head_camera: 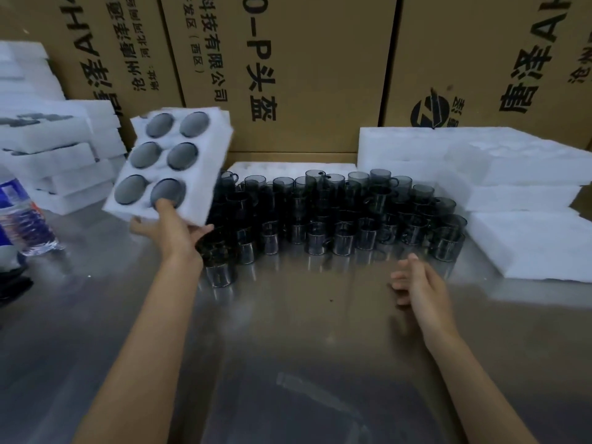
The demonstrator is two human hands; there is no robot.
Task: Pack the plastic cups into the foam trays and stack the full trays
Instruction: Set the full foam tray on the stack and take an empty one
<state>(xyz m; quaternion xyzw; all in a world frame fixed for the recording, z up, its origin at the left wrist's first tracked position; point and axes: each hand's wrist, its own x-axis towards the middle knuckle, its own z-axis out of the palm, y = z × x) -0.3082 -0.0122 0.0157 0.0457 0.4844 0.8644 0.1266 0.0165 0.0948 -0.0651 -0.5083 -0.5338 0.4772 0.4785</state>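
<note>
Foam tray (205, 161), six cups apparently seated, tilted above tabletop (288, 347); left hand (169, 229) fingers grasp its edge. Right hand (416, 283) relaxed, empty.

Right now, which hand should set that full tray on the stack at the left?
Probably the left hand: it already grips the filled tray beside the stack. The right hand hovers empty.

Dim, soft wide-angle view; glare streaks the steel table (288, 315); edges bend, foam overexposed
</note>
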